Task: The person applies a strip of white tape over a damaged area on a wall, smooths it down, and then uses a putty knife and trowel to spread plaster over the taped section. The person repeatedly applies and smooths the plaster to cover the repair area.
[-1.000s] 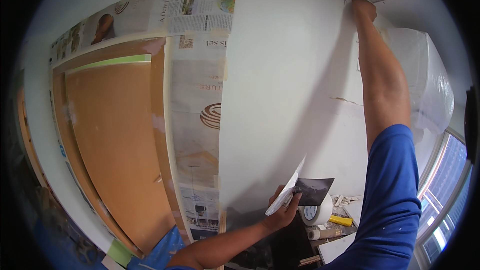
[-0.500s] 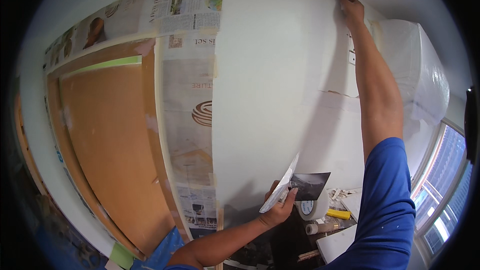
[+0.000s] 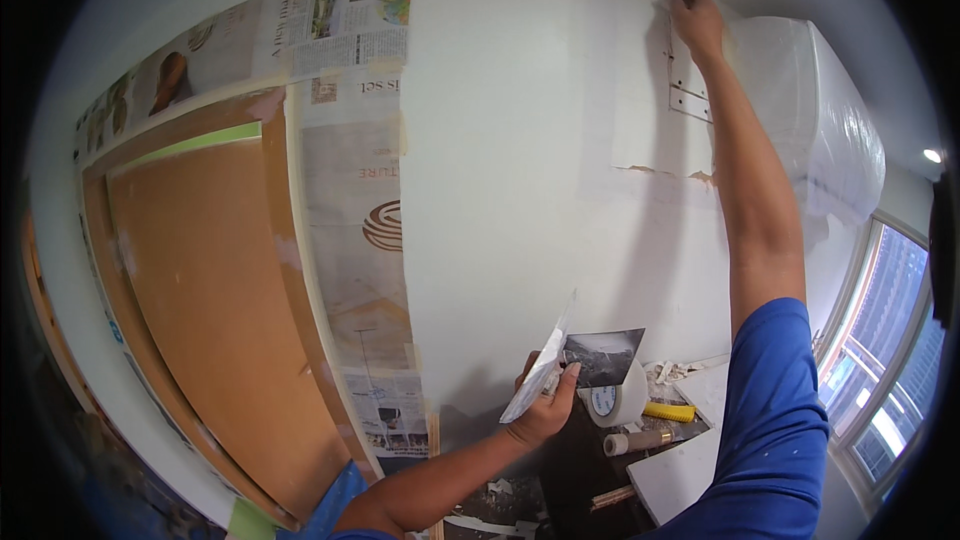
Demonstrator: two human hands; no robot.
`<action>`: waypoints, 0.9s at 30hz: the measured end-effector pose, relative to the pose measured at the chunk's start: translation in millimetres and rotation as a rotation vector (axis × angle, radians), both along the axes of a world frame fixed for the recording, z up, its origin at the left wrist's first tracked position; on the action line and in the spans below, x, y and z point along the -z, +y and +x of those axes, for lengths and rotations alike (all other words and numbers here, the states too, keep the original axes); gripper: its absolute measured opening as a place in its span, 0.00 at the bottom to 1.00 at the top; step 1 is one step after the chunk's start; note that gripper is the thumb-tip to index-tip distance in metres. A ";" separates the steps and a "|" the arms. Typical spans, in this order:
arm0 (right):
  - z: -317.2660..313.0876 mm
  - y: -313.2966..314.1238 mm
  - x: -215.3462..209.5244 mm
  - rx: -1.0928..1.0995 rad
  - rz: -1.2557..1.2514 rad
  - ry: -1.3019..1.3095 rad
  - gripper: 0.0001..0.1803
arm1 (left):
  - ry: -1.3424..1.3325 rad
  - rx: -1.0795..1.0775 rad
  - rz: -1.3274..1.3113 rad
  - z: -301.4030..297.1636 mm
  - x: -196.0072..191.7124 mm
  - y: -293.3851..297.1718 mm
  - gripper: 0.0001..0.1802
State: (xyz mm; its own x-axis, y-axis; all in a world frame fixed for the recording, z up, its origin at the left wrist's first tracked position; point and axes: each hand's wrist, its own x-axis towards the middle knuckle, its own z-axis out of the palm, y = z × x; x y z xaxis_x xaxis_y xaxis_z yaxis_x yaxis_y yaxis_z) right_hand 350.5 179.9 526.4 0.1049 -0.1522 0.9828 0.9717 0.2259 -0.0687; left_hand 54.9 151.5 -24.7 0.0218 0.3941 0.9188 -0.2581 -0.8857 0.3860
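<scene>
Low in the middle, my left hand point(image 3: 543, 414) is closed round two flat filling blades. One is a thin blade point(image 3: 540, 372) seen nearly edge-on and smeared with white filler; the other is a dark, shiny rectangular blade point(image 3: 604, 357). My right hand point(image 3: 699, 22) is raised high at the wall, close to the ceiling, its fingers pinched together. Whatever they pinch is too hidden to make out. It is at the upper edge of a wall patch point(image 3: 640, 90) with ragged torn edges, beside a white panel point(image 3: 690, 105) with screw holes.
Right of the patch hangs a plastic-wrapped unit point(image 3: 840, 120). Beneath my hands lie a white tape roll point(image 3: 630, 395), a yellow-handled tool point(image 3: 668, 411), a cylindrical tube point(image 3: 637, 442) and white boards point(image 3: 690, 460). Newspaper point(image 3: 350, 170) masks the wall round an orange-brown door point(image 3: 200, 310). A window point(image 3: 880, 310) is far right.
My right hand has come slightly down from the ceiling edge, baring more of the torn patch and screwed panel. The left hand keeps its blades. The whole view has shifted a little.
</scene>
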 end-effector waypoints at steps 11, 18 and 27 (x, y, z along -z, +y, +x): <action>-95.0 -78.3 48.9 0.423 -1.185 -0.067 0.15 | 0.000 -0.018 0.031 -4.0 -3.3 -2.9 0.10; -47.2 -10.8 -14.1 0.446 -0.074 -0.145 0.15 | 0.012 0.066 -0.028 3.8 -3.0 -7.0 0.11; -63.4 33.1 -68.7 0.590 -0.018 -0.244 0.16 | 0.034 0.050 0.001 -1.0 0.1 -4.0 0.10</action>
State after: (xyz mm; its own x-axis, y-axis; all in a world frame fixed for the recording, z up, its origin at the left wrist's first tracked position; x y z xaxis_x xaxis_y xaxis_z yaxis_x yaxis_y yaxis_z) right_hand 287.1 213.0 595.1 -0.2189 -0.0994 0.9707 0.9205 -0.3509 0.1717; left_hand 53.9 147.4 -24.9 0.0725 0.3905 0.9177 -0.2891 -0.8724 0.3941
